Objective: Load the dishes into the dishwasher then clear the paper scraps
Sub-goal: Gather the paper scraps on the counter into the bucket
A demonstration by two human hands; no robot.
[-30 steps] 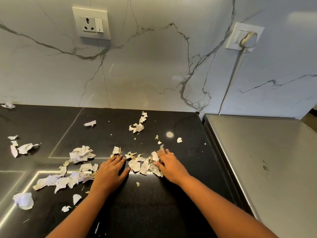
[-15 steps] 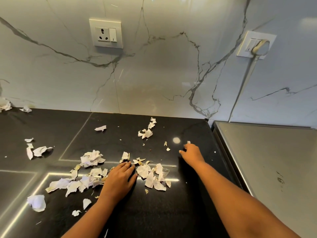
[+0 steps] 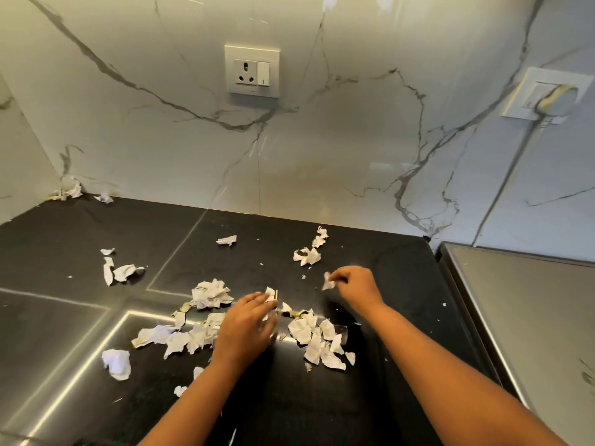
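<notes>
Torn white paper scraps lie scattered over the black countertop (image 3: 322, 407). The biggest heap (image 3: 317, 341) sits between my two hands, another heap (image 3: 180, 338) lies left of my left hand, and a crumpled clump (image 3: 211, 292) lies behind that. My right hand (image 3: 355, 286) hovers at the back right and pinches a small white scrap (image 3: 328, 281) in its fingertips. My left hand (image 3: 246, 326) lies palm down on the counter, fingers stretched out, touching a few scraps (image 3: 270, 296) at its fingertips. No dishes or dishwasher are in view.
More scraps lie near the wall (image 3: 307, 254), at the left (image 3: 120, 272), in the back left corner (image 3: 69, 191) and at the front left (image 3: 116, 363). A steel appliance top (image 3: 531, 317) adjoins the counter on the right. A socket (image 3: 251, 71) and a plugged-in cable (image 3: 528, 140) are on the marble wall.
My right hand left the middle heap, reached back right and now pinches a small scrap lifted off the counter. My left hand stayed flat by the scraps. The camera turned left.
</notes>
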